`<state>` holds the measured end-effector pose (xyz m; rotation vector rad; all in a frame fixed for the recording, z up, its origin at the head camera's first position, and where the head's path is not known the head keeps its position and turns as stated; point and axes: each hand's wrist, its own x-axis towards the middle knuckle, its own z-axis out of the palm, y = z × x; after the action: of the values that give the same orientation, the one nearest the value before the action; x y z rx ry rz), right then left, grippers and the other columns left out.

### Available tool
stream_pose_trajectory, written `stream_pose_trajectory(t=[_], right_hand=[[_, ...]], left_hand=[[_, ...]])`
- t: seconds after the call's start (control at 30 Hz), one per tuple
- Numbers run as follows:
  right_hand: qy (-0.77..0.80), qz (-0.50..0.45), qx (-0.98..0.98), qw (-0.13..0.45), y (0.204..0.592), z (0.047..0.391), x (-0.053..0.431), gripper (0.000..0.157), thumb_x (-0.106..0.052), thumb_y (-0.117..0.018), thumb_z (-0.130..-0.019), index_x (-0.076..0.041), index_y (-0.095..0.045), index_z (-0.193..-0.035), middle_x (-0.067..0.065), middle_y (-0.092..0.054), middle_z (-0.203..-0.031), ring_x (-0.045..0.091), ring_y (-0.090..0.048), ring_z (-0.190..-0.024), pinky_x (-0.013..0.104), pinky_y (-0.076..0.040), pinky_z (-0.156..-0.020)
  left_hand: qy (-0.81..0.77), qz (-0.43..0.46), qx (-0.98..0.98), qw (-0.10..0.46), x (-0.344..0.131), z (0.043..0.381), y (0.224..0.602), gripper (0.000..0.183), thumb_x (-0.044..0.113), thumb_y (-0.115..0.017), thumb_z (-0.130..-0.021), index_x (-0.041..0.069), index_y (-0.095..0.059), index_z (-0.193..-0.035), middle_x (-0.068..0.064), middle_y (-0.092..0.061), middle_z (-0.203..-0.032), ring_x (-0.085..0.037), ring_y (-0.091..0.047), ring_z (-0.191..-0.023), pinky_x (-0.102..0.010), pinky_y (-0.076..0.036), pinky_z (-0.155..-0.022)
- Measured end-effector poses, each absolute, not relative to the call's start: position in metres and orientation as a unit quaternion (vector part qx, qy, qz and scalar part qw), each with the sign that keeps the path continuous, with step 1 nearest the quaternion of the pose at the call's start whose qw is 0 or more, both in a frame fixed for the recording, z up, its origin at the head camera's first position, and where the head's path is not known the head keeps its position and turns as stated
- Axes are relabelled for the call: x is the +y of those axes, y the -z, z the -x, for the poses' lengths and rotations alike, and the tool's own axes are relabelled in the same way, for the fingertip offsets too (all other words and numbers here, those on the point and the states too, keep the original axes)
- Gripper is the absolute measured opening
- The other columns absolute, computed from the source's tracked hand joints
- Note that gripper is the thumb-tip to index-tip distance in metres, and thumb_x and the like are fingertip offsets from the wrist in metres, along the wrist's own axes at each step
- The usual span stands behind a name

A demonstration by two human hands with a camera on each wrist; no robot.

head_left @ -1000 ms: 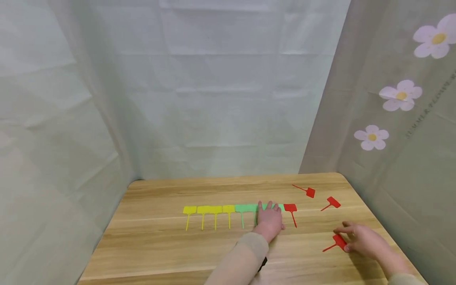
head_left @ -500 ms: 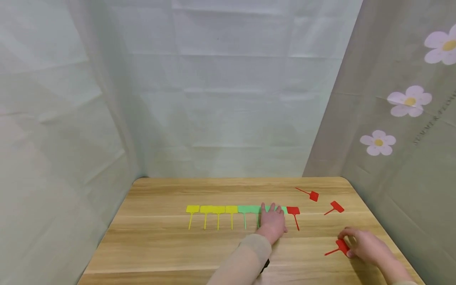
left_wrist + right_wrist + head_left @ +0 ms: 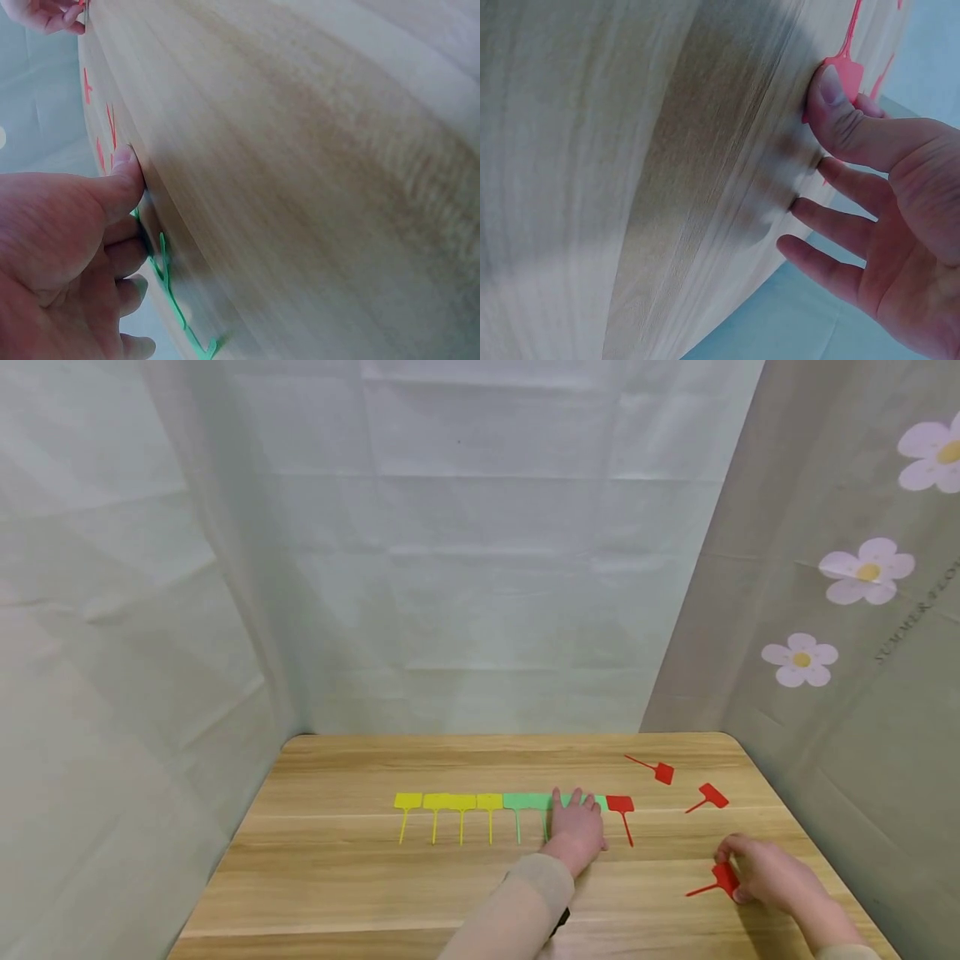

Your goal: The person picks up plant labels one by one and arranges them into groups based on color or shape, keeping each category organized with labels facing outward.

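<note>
My left hand rests with straight, spread fingers on the green T-shaped plant labels in the middle of a row, covering part of them. In the left wrist view, green labels run along beneath those fingers. At the right of the table, my right hand pinches the broad head of a red plant label between thumb and index finger. The right wrist view has the thumb over this red label, the other fingers spread near the wood. Its stem points left in the head view.
Yellow labels form the row's left part, and a red label ends it on the right. Two loose red labels lie at the back right. Pale cloth hangs around the wooden table.
The right index finger has drawn in toward the thumb at the red label's head. My left hand stays on the green labels, while the head view has shifted slightly.
</note>
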<state>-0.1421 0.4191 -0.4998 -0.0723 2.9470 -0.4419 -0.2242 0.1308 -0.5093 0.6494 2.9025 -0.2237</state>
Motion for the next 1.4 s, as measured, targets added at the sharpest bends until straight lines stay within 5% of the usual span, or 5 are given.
stream_pose_trajectory(t=[1.07, 1.23, 1.4], right_hand=[[0.148, 0.021, 0.985, 0.086, 0.5008, 0.1468, 0.4170, 0.052, 0.002, -0.089, -0.054, -0.020, -0.051, -0.082, -0.004, -0.052, -0.077, 0.019, -0.049, -0.069, 0.034, -0.036, -0.056], [0.135, 0.025, 0.987, 0.085, 0.5015, 0.1487, 0.4200, 0.050, -0.005, -0.092, -0.053, -0.021, -0.054, -0.080, 0.010, -0.065, -0.101, 0.024, -0.058, -0.077, 0.038, -0.043, -0.060], [0.134, 0.025, 0.986, 0.091, 0.5022, 0.1489, 0.4234, 0.044, -0.011, -0.093, -0.053, -0.019, -0.061, -0.083, 0.031, -0.059, -0.126, 0.041, -0.064, -0.099, 0.050, -0.052, -0.072]], left_hand=[[0.083, -0.216, 0.969, 0.082, 0.1331, 0.2254, 0.5113, 0.068, 0.063, -0.061, -0.088, 0.035, -0.046, -0.149, 0.020, -0.034, -0.156, -0.009, -0.023, -0.148, -0.048, -0.020, -0.119], [0.088, -0.217, 0.969, 0.083, 0.1326, 0.2248, 0.5107, 0.069, 0.063, -0.060, -0.089, 0.034, -0.045, -0.150, 0.019, -0.033, -0.157, -0.009, -0.022, -0.148, -0.048, -0.020, -0.119], [0.091, -0.219, 0.968, 0.086, 0.1336, 0.2255, 0.5116, 0.070, 0.063, -0.059, -0.089, 0.035, -0.043, -0.151, 0.019, -0.033, -0.157, -0.009, -0.022, -0.148, -0.048, -0.020, -0.119]])
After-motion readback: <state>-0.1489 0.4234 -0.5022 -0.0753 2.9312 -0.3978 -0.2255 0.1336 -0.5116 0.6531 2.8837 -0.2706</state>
